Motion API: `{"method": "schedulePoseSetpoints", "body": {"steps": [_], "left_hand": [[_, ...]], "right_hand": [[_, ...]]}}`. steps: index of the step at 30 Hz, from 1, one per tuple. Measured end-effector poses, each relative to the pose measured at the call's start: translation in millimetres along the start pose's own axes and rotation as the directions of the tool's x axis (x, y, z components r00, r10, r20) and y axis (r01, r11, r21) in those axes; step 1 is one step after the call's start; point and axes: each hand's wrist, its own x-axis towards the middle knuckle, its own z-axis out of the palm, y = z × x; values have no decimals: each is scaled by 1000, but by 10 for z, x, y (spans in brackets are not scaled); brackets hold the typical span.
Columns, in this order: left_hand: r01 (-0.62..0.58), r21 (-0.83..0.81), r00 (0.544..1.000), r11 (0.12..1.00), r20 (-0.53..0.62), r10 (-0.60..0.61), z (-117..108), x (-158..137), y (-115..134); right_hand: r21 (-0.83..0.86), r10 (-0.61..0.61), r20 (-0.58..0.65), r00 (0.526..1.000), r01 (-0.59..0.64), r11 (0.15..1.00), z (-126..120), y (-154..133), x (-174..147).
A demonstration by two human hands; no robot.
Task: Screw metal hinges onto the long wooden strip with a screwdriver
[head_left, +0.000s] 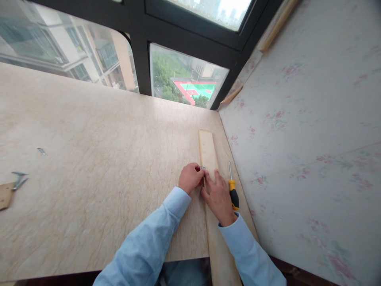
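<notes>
A pale, veined counter fills most of the view, with a floral-papered wall along its right side and a dark-framed window at its far edge. Two light blue sleeves reach in from the bottom. A long, narrow board lies on the counter near the wall, its near end passing the counter's front edge. The right hand rests on it, fingers bent and spread; whether it grips cannot be told. The left hand pinches a small metal piece at the board's left edge. A yellow-and-black screwdriver lies between board and wall. Far left are a wood scrap and some thin metal bits, one lying apart.
</notes>
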Motion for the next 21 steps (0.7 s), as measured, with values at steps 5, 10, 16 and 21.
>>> {"method": "schedulePoseSetpoints", "body": {"steps": [5,10,16,21], "left_hand": [[-13,3,1000,1000,26,12,-18,-18,11],[-3,12,1000,1000,20,3,-47,-40,55],[36,-2,998,999,50,-36,-57,-58,70],[39,-3,998,999,41,-38,-45,-52,29]], "right_hand": [[12,-8,-10,1000,8,1000,5,16,6],[37,-20,-1,1000,20,999,-10,43,23],[52,-17,9,1000,17,999,7,55,13],[49,-13,-11,1000,13,999,14,51,6]]}}
